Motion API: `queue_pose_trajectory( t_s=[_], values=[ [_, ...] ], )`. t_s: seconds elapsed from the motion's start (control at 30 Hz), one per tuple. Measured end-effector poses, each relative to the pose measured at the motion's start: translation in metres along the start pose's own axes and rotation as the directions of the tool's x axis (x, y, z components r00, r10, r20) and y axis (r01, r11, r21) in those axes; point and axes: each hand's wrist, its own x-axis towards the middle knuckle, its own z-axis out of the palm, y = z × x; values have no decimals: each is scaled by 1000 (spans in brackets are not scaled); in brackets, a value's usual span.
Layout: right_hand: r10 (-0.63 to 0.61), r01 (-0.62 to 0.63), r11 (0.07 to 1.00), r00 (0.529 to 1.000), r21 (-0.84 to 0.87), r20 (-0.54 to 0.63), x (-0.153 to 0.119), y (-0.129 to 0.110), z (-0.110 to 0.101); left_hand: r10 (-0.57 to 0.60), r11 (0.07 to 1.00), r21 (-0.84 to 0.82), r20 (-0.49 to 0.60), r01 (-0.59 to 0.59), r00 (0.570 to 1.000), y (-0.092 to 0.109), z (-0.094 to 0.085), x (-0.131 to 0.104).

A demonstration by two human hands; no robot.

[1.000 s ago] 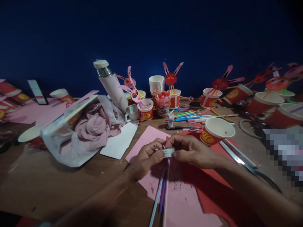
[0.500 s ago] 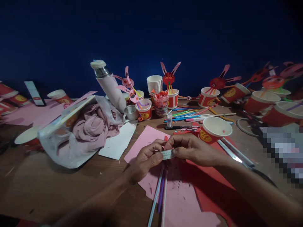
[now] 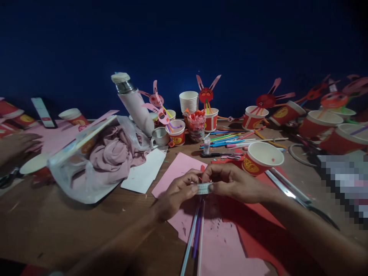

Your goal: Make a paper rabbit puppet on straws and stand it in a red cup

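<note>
Your two hands barely shift over this last second; the pale strip (image 3: 204, 188) between them just looks a little more level than it did half a second ago. You let go of nothing in that time, so this seems to be careful adjusting rather than a new step. The one clear arrival is another person's hand (image 3: 21, 147) at the far left edge, well apart from your work.

Your left hand (image 3: 181, 191) pinches the strip's left end, thumb along the near face and fingers curled behind. Your right hand (image 3: 235, 184) pinches the other end, thumb below, forefinger bent down from above. Your forearms come in from both lower corners and meet over the pink sheet (image 3: 221, 249). A small red piece (image 3: 202, 168) pokes up behind your fingertips. The straws (image 3: 196, 237) run from under the strip towards you; whether your fingers also grip their upper ends, you cannot tell from this view.
</note>
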Motion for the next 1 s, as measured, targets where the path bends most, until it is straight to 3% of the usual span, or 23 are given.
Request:
queue_pose_trajectory(
  t_s=[0.1, 0.23, 0.43, 0.67, 1.0],
  values=[
    [12, -12, 1000, 1000, -29, -5, 0, 0, 1, 32, 988, 152, 15, -34, 999, 4, -1, 1],
    [34, -34, 999, 999, -23, -3, 0, 1, 4, 71, 974, 217, -12, -67, 997, 5, 1, 2],
    [53, -54, 999, 998, -7, -22, 0, -1, 4, 46, 977, 209, -36, -37, 998, 7, 2, 1],
    [61, -64, 997, 995, -40, -84, 3, 8, 5, 92, 968, 236, -32, -82, 995, 4, 2, 1],
    [43, -43, 999, 998, -5, -40, 1, 5, 3, 23, 985, 170, -51, -14, 998, 4, 1, 0]
  ],
)
